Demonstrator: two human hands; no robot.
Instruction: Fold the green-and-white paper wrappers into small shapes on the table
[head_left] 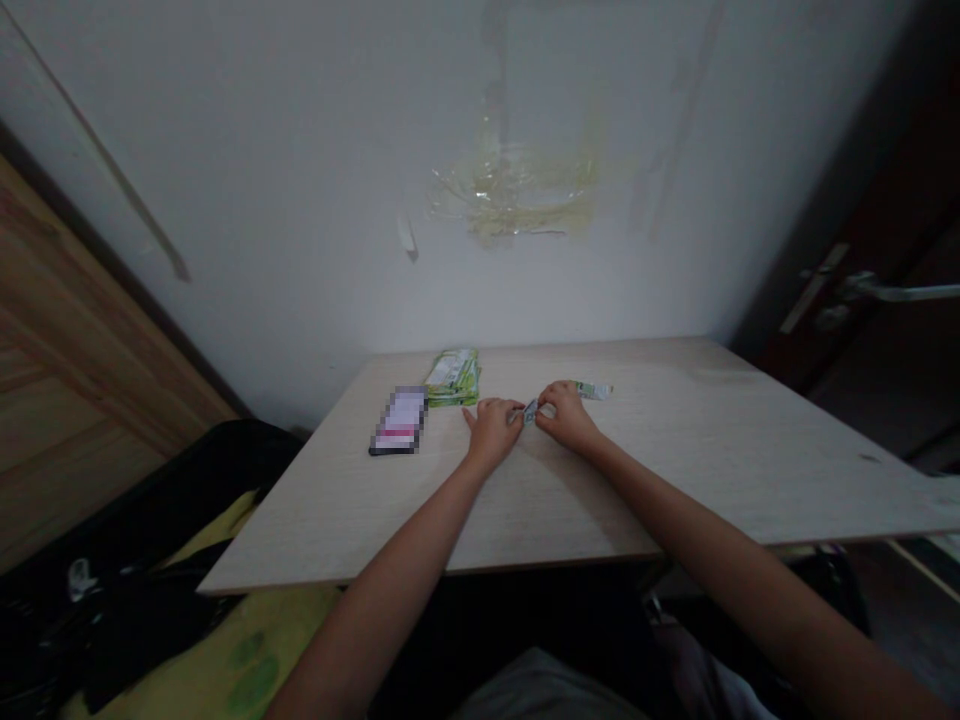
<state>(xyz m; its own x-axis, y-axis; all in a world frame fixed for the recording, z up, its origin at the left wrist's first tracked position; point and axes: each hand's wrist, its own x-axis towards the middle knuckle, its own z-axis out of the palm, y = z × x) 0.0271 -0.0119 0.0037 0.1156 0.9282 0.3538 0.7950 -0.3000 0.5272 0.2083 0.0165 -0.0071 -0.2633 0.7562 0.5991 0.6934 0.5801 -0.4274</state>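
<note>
L hand (pixel 495 428) and R hand (pixel 564 415) pinch a small printed piece (pixel 530 411) btwn fingertips, at mid-table (pixel 712 450), pale wood-grain top. Work looks unfinished: piece not yet put down. Flat, glossy green packets (pixel 452 375) sit stacked to L, qty unclear, nr a rectangular phone (pixel 401 420). Crinkly green strip (pixel 596 390) lies just beside R hand.

My left hand (pixel 496 428) and right hand (pixel 568 417) hide much of the small piece (pixel 530 411) between them; I can't tell what it is. My right hand covers the left end of the strip (pixel 596 391). The screen of the phone (pixel 402 418) is blurred, and print on the packets (pixel 454 376) too tiny to read.
</note>
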